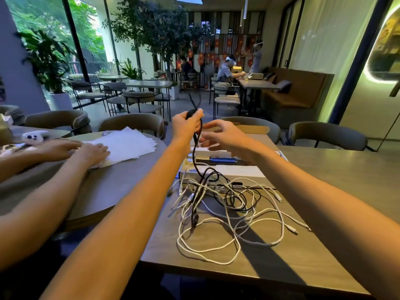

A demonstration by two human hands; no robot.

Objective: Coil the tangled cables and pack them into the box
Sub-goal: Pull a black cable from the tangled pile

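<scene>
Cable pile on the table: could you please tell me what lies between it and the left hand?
In the head view, the black cable hangs from the left hand into the cable pile, the box behind it.

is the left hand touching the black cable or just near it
Touching. The head view shows the left hand with its fingers curled round the black cable, holding its upper part raised while the rest hangs down.

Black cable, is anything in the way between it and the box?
Yes. The left hand holds the black cable up, but its lower part is snarled in the white cables on the table, just in front of the box. The right hand is open beside it.
</scene>
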